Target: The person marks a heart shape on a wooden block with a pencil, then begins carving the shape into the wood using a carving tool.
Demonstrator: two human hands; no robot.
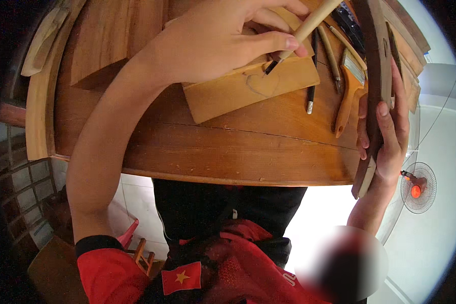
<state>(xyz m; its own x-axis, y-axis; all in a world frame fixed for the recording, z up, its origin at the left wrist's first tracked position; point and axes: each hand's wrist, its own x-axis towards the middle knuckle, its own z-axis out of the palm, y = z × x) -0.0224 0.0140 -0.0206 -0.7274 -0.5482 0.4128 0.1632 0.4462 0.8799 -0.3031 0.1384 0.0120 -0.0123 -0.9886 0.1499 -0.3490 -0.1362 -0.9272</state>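
Observation:
My left hand (223, 43) reaches across from the left, closed on a pale wooden-handled tool (315, 19) whose dark tip rests at a pencilled heart outline on a yellowish wooden board (207, 106). On the right, my right hand (392, 131) is wrapped round a long, narrow dark wooden bar (375, 61) held along the table's right side. Between the board and that hand lie a black pencil (310, 96) with a white end, a thin carving tool (332, 61) and a flat paintbrush (344, 111) with an orange handle.
The curved wooden table (213, 157) carries wooden planks (93, 66) at the back left, long strips (38, 137) along its left side and more pieces (408, 38) at the far right. A fan (418, 187) stands on the floor at the right, and a small wooden stool (144, 261) is at lower left.

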